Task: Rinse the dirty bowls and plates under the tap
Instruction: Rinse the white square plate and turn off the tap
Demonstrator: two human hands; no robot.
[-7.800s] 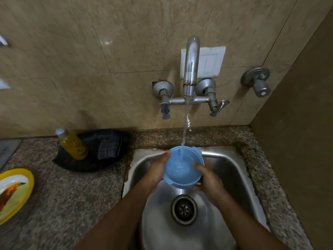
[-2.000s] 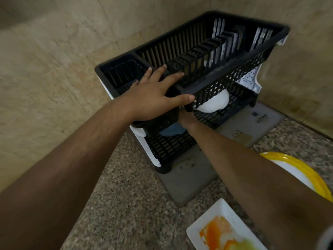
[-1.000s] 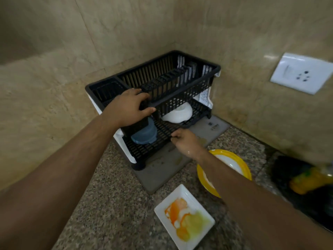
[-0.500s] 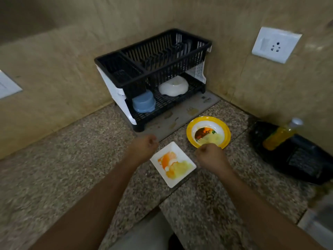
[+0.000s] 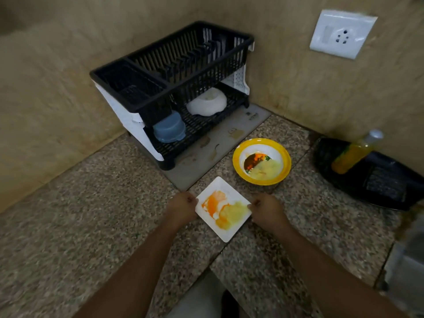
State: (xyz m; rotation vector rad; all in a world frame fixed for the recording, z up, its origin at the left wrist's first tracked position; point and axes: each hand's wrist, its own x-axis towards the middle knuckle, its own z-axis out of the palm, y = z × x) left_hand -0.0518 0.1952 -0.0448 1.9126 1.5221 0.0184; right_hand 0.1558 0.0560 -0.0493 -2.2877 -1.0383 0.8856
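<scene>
Square plate (image 5: 223, 208) between both hands' fingers (image 5: 252, 204)

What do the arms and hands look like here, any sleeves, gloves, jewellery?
Both forearms are bare up to the frame edge, with no sleeves in view. The left hand and right hand wear no gloves. No rings, watch, bands or markings show on either.

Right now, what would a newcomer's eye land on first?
The smeared white square plate on the granite counter, the left hand and right hand at its two sides. Behind it sits a dirty yellow-rimmed bowl; the black dish rack fills the corner.
</scene>
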